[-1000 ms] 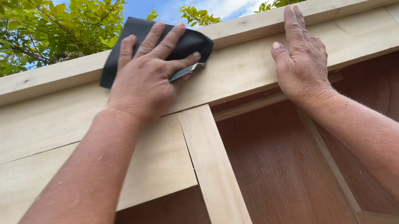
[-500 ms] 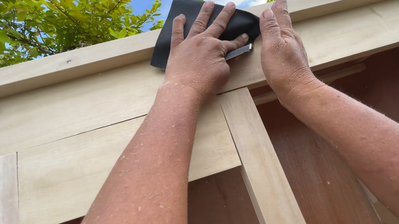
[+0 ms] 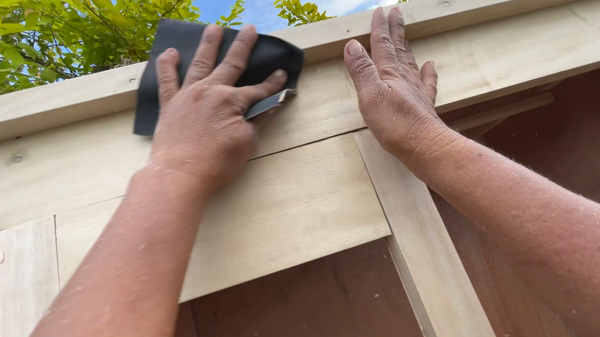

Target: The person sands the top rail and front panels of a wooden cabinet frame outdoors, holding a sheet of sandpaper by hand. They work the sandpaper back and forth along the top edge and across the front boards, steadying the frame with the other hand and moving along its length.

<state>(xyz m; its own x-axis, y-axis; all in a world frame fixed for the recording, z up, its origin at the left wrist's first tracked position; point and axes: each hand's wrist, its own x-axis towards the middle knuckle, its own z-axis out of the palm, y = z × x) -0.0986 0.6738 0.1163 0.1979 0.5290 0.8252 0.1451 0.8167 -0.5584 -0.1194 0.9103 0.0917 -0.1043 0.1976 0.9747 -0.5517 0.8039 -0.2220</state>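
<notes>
I see left hand pressed flat on dark folded sandpaper sheet against pale wooden fascia board, upper left; right hand open, bracing board; wood looks pale and even near both hands; rest can't judge.

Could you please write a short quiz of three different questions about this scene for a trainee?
1. True or false: the left hand presses a dark sheet of sandpaper against the pale wooden board.
2. What does the right hand touch? A) green leaves B) pale wooden board C) sandpaper
3. Fill in: the right hand lies ___ and holds nothing.

Key: 1 true; 2 B; 3 flat
</notes>
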